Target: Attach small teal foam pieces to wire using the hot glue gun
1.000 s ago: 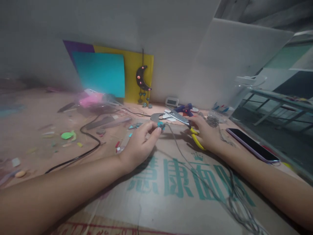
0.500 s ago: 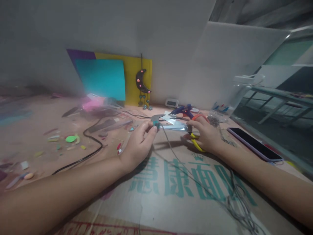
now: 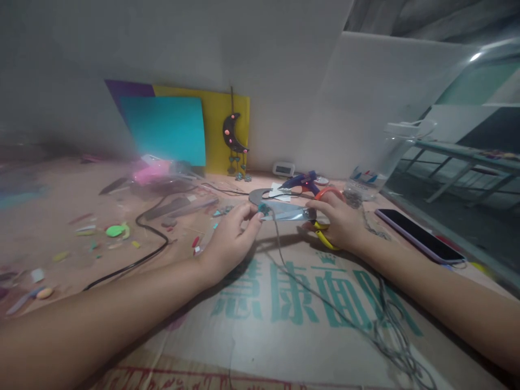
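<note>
My left hand (image 3: pixel 233 233) pinches a small teal piece (image 3: pixel 263 208) between thumb and fingertips. A thin grey cord (image 3: pixel 298 281) trails from this piece down to the right. My right hand (image 3: pixel 339 222) grips scissors (image 3: pixel 290 212) with one orange-red and one yellow handle loop. Their blades point left, nearly together, with the tips at the teal piece and cord; whether they touch the cord is unclear. Just behind the left fingertips lies a grey curved piece (image 3: pixel 257 195).
A blue glue gun (image 3: pixel 301 181), white paper (image 3: pixel 279 190) and a small digital clock (image 3: pixel 283 169) lie beyond the hands. A dark crescent ornament (image 3: pixel 231 134) hangs before coloured sheets (image 3: pixel 166 130). Tangled cord (image 3: pixel 396 341) and a phone (image 3: pixel 418 235) are right; scraps (image 3: pixel 116 231) and a black cable (image 3: pixel 152 249) left.
The scissor blades have come closer together near the teal piece. Both hands stay in nearly the same place, and the whole view has shifted slightly.
</note>
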Demonstrator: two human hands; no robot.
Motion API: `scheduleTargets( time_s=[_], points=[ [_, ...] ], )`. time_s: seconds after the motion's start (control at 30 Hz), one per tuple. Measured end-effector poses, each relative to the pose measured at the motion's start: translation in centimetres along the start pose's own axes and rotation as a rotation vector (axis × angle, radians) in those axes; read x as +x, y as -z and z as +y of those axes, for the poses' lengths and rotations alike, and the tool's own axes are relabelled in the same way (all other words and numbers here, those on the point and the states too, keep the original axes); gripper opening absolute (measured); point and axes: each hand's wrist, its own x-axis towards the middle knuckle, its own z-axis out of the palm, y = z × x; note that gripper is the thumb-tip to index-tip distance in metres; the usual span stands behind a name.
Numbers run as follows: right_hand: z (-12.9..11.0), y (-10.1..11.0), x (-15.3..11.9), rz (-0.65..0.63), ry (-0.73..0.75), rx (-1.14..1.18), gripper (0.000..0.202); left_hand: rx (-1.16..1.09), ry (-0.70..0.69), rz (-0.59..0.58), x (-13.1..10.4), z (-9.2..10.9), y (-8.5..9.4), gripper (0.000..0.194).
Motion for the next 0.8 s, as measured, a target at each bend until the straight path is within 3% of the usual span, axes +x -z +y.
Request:
scheduleTargets(
  time_s=[0.27,0.47,0.8],
  points=[
    [-0.26,-0.01,-0.17,-0.023,-0.024,-0.060,0.037,0.090,-0.047,-0.067,0.01,-0.21,-0.15,0.012],
    [-0.05,-0.12,-0.11,0.045,0.107,-0.045,0.038,0.177,-0.078,-0.113,-0.14,-0.15,-0.04,0.015],
    [-0.16,-0.24,-0.08,0.052,0.099,-0.067,0.036,0.197,-0.097,-0.107,-0.29,-0.10,-0.06,0.015]
  ],
)
